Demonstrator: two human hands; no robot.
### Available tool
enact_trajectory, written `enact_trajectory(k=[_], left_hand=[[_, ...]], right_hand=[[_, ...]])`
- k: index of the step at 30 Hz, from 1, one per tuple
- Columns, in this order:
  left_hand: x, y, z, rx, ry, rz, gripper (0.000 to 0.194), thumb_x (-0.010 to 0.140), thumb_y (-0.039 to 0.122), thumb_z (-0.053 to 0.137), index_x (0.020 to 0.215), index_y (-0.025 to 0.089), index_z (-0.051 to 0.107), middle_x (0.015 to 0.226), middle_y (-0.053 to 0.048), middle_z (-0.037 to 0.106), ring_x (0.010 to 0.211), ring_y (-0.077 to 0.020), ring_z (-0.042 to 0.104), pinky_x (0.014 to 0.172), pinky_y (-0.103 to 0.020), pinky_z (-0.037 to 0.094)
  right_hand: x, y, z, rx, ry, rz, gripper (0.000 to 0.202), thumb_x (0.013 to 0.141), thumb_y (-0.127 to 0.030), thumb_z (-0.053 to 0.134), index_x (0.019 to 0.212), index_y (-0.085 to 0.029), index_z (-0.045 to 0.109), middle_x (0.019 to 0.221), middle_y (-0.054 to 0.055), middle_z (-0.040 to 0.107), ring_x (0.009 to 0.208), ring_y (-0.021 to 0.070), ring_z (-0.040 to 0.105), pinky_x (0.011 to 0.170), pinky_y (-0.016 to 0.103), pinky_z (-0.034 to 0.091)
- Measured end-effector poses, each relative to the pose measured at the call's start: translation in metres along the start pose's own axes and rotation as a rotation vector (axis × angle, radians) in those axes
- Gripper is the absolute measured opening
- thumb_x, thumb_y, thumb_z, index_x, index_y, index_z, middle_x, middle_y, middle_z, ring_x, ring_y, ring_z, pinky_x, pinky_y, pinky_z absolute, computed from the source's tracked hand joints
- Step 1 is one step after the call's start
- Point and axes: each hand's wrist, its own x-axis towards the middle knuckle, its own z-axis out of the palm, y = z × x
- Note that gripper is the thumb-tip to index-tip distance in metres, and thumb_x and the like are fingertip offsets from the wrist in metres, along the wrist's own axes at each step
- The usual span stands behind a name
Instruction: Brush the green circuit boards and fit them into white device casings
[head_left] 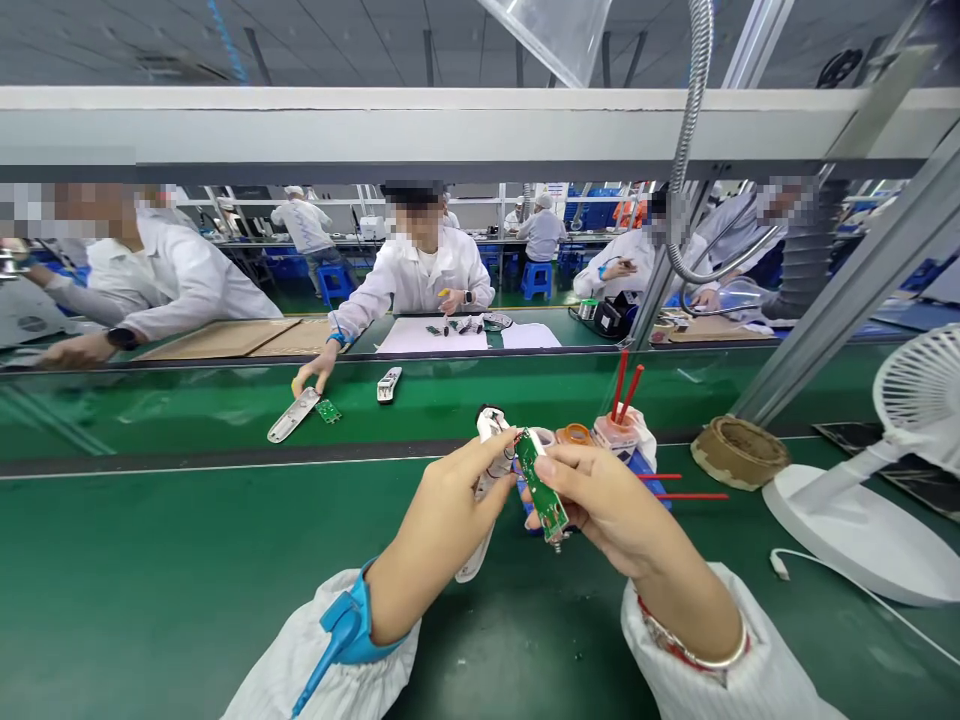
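My left hand (455,500) is closed around a long white plastic housing (474,562) with a dark upper end. My fingers cover much of its middle. Pinched between the thumb and fingers of my right hand (600,505) is a narrow green circuit board (541,490), tilted, with small metal parts at its lower end. The board's upper end is close beside the housing, and thin wires seem to show between them. Both hands are above the green bench (225,590). A blue strap circles my left wrist.
Behind my hands stand a small pot with red sticks (616,432) and an orange-rimmed jar (574,434). To the right are a brown round dish (739,452) and a white fan (847,500) with its cable. Across the green belt (465,385), a co-worker's hand (316,370) touches another white housing (292,415).
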Motion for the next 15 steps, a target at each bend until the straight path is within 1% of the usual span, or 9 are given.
enact_trajectory(k=[2,5,7,10,12,15], left_hand=[[0.001,0.001,0.001,-0.003,0.050,-0.031,0.033,0.081,0.017,0.054,0.113,0.022,0.063,0.099,-0.003,0.070,0.083,-0.0180,0.065,0.076,-0.028,0.050],[0.000,0.003,0.003,-0.002,0.134,-0.036,0.028,0.081,0.016,0.055,0.105,0.022,0.067,0.094,-0.002,0.072,0.073,-0.0158,0.065,0.070,-0.026,0.051],[-0.001,0.004,0.004,-0.023,0.200,-0.023,0.026,0.080,0.015,0.056,0.102,0.022,0.068,0.093,-0.002,0.072,0.069,-0.0138,0.064,0.065,-0.023,0.051],[-0.002,0.003,0.006,-0.080,0.287,0.010,0.024,0.080,0.014,0.057,0.099,0.021,0.070,0.091,0.000,0.072,0.064,-0.0104,0.063,0.059,-0.018,0.050],[-0.004,0.001,0.007,-0.121,0.313,0.028,0.023,0.081,0.014,0.057,0.097,0.022,0.071,0.088,0.001,0.072,0.063,-0.0096,0.063,0.057,-0.017,0.049],[-0.006,0.000,0.008,-0.175,0.332,0.043,0.021,0.082,0.017,0.056,0.096,0.023,0.071,0.087,0.001,0.072,0.069,-0.0107,0.064,0.059,-0.017,0.048]], right_hand=[[-0.001,0.002,0.003,-0.049,0.014,-0.042,0.036,0.073,-0.045,0.072,0.079,-0.012,0.059,0.066,-0.001,0.054,0.060,0.0145,0.063,0.048,0.018,0.050],[-0.004,0.009,0.014,-0.143,0.080,-0.107,0.037,0.074,-0.042,0.071,0.093,-0.013,0.060,0.073,0.001,0.058,0.064,0.0166,0.063,0.051,0.022,0.053],[-0.006,0.013,0.022,-0.246,0.182,-0.177,0.037,0.074,-0.039,0.071,0.099,-0.014,0.061,0.075,0.002,0.060,0.065,0.0164,0.062,0.053,0.023,0.053],[-0.007,0.020,0.034,-0.416,0.340,-0.319,0.034,0.074,-0.033,0.072,0.101,-0.017,0.062,0.071,0.000,0.061,0.060,0.0138,0.060,0.052,0.021,0.053],[-0.007,0.024,0.039,-0.492,0.399,-0.414,0.035,0.073,-0.030,0.074,0.103,-0.018,0.061,0.073,-0.001,0.062,0.059,0.0126,0.060,0.052,0.020,0.054],[-0.008,0.029,0.041,-0.602,0.461,-0.542,0.035,0.073,-0.026,0.074,0.104,-0.019,0.059,0.079,-0.001,0.064,0.063,0.0121,0.061,0.056,0.018,0.054]])
